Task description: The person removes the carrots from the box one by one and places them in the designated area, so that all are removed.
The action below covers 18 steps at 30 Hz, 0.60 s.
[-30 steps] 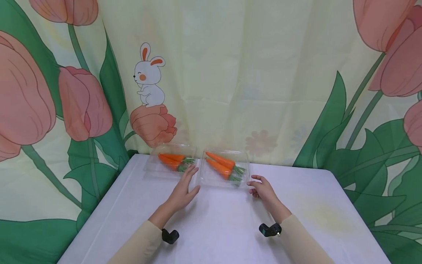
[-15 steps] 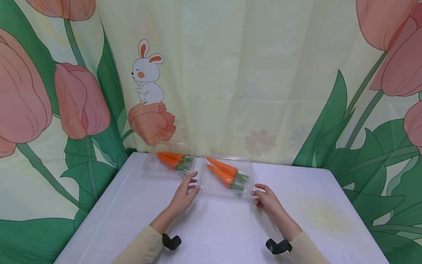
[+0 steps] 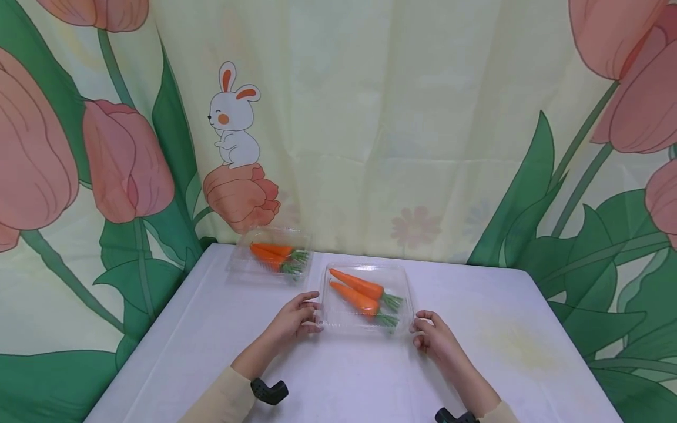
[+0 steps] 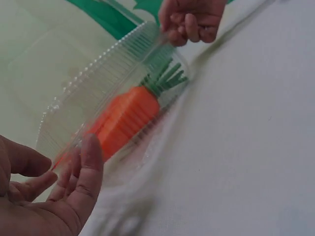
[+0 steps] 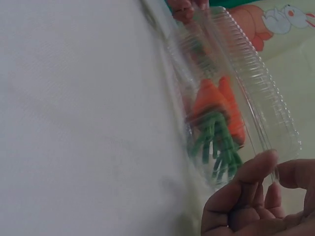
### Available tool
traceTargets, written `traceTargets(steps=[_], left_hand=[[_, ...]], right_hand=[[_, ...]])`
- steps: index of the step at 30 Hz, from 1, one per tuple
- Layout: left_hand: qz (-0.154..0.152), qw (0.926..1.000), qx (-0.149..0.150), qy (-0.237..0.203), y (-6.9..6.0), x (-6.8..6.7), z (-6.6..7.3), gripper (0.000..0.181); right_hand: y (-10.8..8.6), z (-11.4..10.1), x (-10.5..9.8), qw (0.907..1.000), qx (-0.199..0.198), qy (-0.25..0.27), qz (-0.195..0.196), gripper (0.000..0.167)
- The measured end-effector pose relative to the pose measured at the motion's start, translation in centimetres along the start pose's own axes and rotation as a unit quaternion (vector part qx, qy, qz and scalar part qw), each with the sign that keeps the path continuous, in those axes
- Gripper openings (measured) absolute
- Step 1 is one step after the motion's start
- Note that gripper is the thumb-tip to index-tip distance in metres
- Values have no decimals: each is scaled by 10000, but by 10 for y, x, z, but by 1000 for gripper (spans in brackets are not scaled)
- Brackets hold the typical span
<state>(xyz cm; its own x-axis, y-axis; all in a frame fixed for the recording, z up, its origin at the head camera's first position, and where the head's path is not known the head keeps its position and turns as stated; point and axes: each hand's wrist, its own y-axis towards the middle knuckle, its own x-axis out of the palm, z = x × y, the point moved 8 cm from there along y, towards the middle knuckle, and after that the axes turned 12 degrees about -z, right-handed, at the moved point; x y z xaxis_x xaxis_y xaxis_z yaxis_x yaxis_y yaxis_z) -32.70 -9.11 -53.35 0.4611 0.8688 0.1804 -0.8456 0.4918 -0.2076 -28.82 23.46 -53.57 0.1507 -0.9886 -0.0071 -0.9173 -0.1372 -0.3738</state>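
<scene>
Both hands grip the nearer clear plastic clamshell box (image 3: 337,318) from opposite sides: the left hand (image 3: 293,318) holds its left edge, while the right hand (image 3: 435,337) pinches its right edge near the front corner between thumb and fingers. The box sits squarely between them over the white-covered table (image 3: 344,379); whether its base touches the cloth, I cannot tell. Inside, two orange carrots (image 3: 355,297) lie side by side on a diagonal, tips toward the back left and green tops (image 3: 392,302) toward the front right, nearer the right hand. Behind and left of the left hand, just apart, stands a second carrot-filled clamshell (image 3: 240,265).
</scene>
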Motion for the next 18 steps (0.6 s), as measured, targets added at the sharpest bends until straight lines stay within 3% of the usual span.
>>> traceTargets(steps=[6, 13, 18], left_hand=[[-462, 9978, -282, -394, -10, 7, -14, 62], [-517, 9965, -203, -626, -20, 8, -22, 68], [-586, 9945, -290, -815, -27, 13, -25, 74]], right_hand=[[-9, 3, 2, 9975, -159, -635, -264, 53], [-24, 9, 9, 9938, -68, -803, -765, 52], [-32, 16, 7, 9941, -67, -793, -736, 53]])
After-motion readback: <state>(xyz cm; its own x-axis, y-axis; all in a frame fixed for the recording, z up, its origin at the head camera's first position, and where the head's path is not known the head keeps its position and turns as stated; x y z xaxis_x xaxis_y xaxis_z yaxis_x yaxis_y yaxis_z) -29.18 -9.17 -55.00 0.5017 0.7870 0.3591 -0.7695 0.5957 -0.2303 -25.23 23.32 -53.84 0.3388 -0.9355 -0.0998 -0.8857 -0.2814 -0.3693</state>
